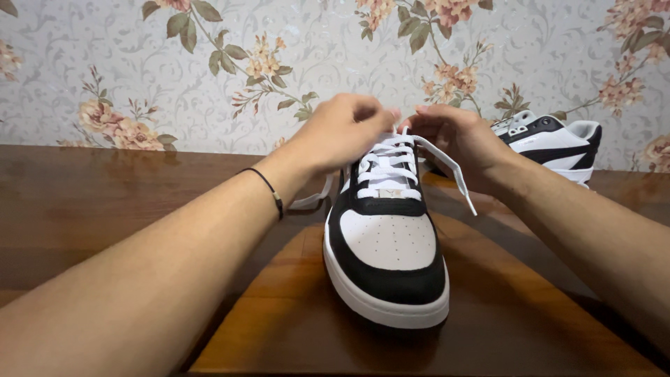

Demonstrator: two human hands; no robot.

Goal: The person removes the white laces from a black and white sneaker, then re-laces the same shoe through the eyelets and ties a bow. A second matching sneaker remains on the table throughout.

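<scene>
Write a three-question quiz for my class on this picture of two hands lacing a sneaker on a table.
1. True or false: both hands work at the top of the near sneaker.
2. Which wrist wears the thin black band?
3. Where is the second sneaker: A) behind the right hand, by the wall; B) under the table; C) in the left hand?

Key: 1. True. 2. The left. 3. A. A white lace end hangs beside the right hand.

Glossy dark wooden table [105,202], pale floral wallpaper [230,70] behind, soft reflections on the wood
</scene>
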